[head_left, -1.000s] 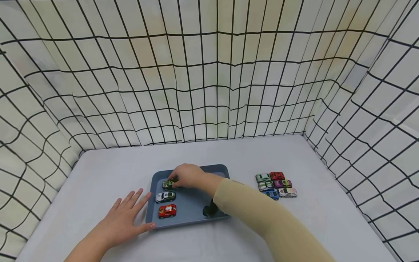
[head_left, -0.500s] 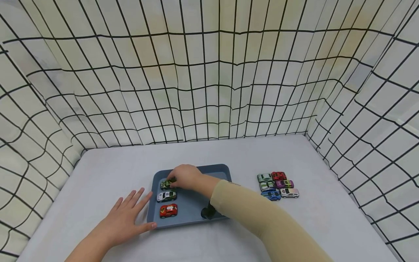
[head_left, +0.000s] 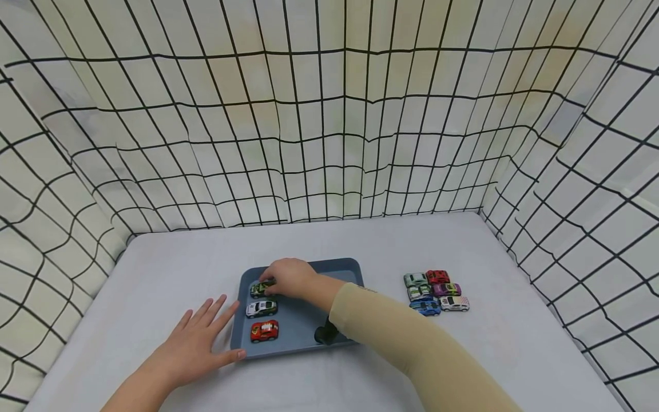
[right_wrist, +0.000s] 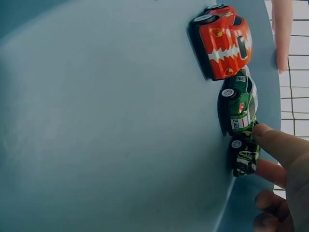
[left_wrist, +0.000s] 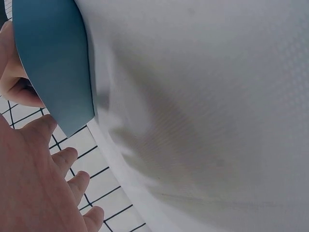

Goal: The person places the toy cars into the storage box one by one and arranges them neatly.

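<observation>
My right hand (head_left: 290,278) pinches a green-and-black camouflage toy car (head_left: 259,289) at the far left of the blue-grey tray (head_left: 301,345). In the right wrist view, thumb and finger lie on either side of this toy car (right_wrist: 246,157). A white-and-green toy car (head_left: 261,309) stands just nearer in the tray, and a red toy car (head_left: 265,331) nearer still, forming a column along the left side. My left hand (head_left: 193,346) lies spread on the table left of the tray, its thumb and index finger at the tray's edge.
Right of the tray, several toy cars sit in a tight cluster on the white table, among them a blue one (head_left: 425,307) and a purple one (head_left: 447,289). White walls with a black grid (head_left: 309,143) enclose the table's back and sides.
My right hand has shifted slightly left with the camouflage toy car, bringing it closer to the tray's left wall. The left hand stays in place.
</observation>
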{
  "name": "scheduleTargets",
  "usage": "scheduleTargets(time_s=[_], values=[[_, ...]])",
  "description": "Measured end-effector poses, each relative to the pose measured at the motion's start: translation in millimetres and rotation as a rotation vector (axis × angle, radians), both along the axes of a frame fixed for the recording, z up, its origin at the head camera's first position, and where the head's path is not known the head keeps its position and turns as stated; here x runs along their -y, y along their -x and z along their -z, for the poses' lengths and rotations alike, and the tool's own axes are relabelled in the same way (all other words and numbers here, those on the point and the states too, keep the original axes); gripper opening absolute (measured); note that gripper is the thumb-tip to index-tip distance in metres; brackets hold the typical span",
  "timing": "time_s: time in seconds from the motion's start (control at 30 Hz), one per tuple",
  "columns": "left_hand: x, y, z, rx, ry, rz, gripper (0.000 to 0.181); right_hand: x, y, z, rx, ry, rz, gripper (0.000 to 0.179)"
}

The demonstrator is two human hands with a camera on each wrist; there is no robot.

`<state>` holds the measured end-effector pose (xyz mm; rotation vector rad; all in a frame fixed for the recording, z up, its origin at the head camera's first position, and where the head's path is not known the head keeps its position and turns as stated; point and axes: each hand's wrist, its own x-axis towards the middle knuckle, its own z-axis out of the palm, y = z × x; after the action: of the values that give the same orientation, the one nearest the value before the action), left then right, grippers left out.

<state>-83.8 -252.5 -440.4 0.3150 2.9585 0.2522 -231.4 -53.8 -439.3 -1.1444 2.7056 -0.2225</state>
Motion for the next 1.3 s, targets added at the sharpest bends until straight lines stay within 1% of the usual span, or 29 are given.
scheduleTargets(time_s=[0.2, 0.37, 0.5, 0.7, 1.03, 1.17, 1.3], values=[[1.5, 0.1, 1.2, -0.006, -0.002, 0.0, 0.109, -1.4, 0.3, -3.1, -0.008, 0.0, -0.004, 0.041], [0.8, 0.7, 0.5, -0.013, -0.005, 0.006, 0.11, -6.8, 4.0, -6.6, 0.01, 0.012, 0.002, 0.041], [-0.1, 1.3, -0.7, -0.012, -0.001, 0.012, 0.11, -13.6, 5.0, -11.9, 0.031, 0.027, 0.016, 0.041], [0.1, 1.8, -1.0, -0.002, 0.006, 0.011, 0.11, -28.5, 3.9, -20.2, 0.037, 0.039, 0.035, 0.041], [0.2, 1.3, -0.1, 0.003, 0.008, 0.004, 0.112, -70.3, 3.3, -32.0, 0.016, 0.104, 0.052, 0.04], [0.3, 0.5, -0.4, 0.002, 0.01, 0.002, 0.112, -94.0, 3.4, -34.6, 0.028, 0.138, 0.074, 0.04], [-0.7, -0.2, -1.8, 0.0, 0.004, 0.002, 0.111, -124.6, 4.8, -35.4, 0.057, 0.198, 0.112, 0.04]])
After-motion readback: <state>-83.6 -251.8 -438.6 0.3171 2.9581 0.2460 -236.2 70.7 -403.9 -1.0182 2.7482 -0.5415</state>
